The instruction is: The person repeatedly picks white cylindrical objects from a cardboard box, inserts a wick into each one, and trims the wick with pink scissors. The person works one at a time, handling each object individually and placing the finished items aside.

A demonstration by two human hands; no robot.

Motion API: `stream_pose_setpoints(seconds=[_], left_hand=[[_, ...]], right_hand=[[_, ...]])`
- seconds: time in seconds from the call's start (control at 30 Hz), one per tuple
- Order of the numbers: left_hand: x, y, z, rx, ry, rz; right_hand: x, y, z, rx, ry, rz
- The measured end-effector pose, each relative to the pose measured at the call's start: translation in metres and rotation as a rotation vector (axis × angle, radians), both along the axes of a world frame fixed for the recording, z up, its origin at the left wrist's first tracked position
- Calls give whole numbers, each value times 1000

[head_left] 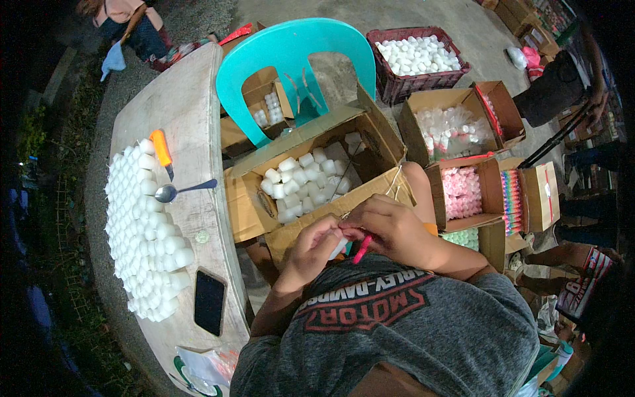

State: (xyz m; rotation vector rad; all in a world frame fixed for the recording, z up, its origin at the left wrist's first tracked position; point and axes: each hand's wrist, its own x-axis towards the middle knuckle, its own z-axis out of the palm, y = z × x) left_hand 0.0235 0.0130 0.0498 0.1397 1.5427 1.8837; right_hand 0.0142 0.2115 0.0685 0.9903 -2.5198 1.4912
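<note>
My left hand (312, 250) is closed around a small white cylinder (339, 248), mostly covered by the fingers. My right hand (390, 228) meets it fingertip to fingertip, its fingers curled. A slim bright pink piece (362, 250) sticks out below the right hand; its kind is unclear and its other end is hidden. Both hands are in front of my chest, over the near edge of an open cardboard box (264, 215). Inside that box lies a loose pile of white candle-like cylinders (307, 178).
Left, a pale table (192, 106) bears rows of white cylinders (142, 225), an orange cutter knife (161, 149), a spoon (178, 190) and a phone (210, 301). Beyond the box stand a turquoise chair (297, 40) and a filled maroon crate (423, 83). Cartons (463, 165) and people are at right.
</note>
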Motion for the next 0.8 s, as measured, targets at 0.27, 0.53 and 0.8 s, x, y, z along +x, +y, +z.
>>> stream_pose_setpoints(seconds=[0.27,0.53,0.8], left_hand=[[-3,-3,-27,87,291,223],[-6,12,-8,-316,727,368],[-9,5,-7,-251,684,353]], right_hand=[[-4,-3,7,36,182,-251],[0,-8,-1,165,299,-159],[-7,-8,-13,-271,-302,-51]])
